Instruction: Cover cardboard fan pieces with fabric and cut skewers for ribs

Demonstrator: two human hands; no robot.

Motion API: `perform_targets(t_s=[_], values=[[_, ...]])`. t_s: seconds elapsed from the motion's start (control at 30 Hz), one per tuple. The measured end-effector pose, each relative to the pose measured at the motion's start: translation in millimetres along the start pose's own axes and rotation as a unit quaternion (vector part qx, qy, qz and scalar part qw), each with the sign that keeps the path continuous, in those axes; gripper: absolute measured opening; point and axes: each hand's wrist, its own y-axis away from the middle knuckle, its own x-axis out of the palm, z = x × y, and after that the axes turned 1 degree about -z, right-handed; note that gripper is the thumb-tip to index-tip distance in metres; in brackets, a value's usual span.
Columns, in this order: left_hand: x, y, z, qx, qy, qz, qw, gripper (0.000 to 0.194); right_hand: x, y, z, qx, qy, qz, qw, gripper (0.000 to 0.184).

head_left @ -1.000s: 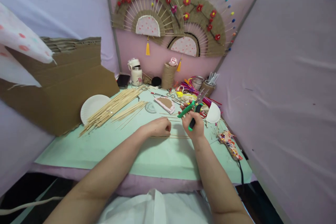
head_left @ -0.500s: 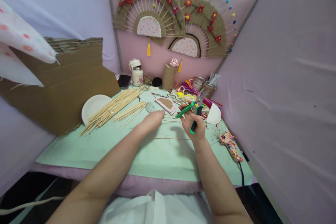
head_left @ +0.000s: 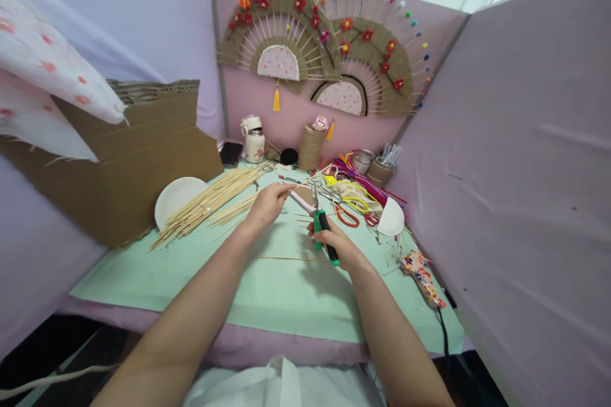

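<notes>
My right hand (head_left: 341,245) is wrapped round pruning shears (head_left: 319,229) with green and black handles, blades pointing away from me. In the pinch of my left hand (head_left: 270,205) is a thin bamboo stick (head_left: 324,170), slanting up to the right across the blade tips. Whether the blades touch it I cannot tell. Beneath the stick lies a half-round cardboard piece (head_left: 302,196) with a pink-white fabric border, partly hidden by my left fingers and the shears. Short cut sticks lie between my hands, and one long stick (head_left: 286,259) rests nearer to me.
Left of my hands lie a big bundle of bamboo sticks (head_left: 214,202) and a white paper plate (head_left: 174,197). Orange-handled scissors (head_left: 347,216), a folded plate (head_left: 391,217) and a patterned glue gun (head_left: 422,276) with a cord are at right. Cardboard (head_left: 143,172) stands at left.
The shears' handles have come closer together, and their blades have swung left to the stick. My left hand has lifted the stick from the table. The view has tilted slightly.
</notes>
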Motion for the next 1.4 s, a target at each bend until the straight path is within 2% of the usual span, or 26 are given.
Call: perform_targets(t_s=[0.2, 0.4, 0.77, 1.03, 1.4], values=[[2.2, 2.4, -8.7, 0.025, 0.034, -0.009, 0.999, 0.030, 3.8, 3.7, 7.4, 0.008, 0.061, 0.010, 0.998, 0.046], [-0.7, 8.7, -21.7, 0.033, 0.026, 0.044, 0.998, 0.047, 5.5, 4.2, 8.5, 0.011, 0.064, 0.017, 0.998, 0.047], [-5.0, 9.5, -25.2, -0.012, -0.045, 0.105, 0.993, 0.040, 6.7, 2.9, 6.1, 0.017, 0.068, 0.027, 0.997, 0.048], [-7.9, 11.4, -31.6, -0.012, -0.095, 0.115, 0.989, 0.036, 5.8, 2.7, 4.8, 0.011, 0.086, 0.042, 0.995, 0.045], [-9.9, 13.2, -34.3, -0.019, -0.104, 0.123, 0.987, 0.039, 6.6, 3.8, 5.0, 0.021, 0.086, 0.043, 0.995, 0.046]])
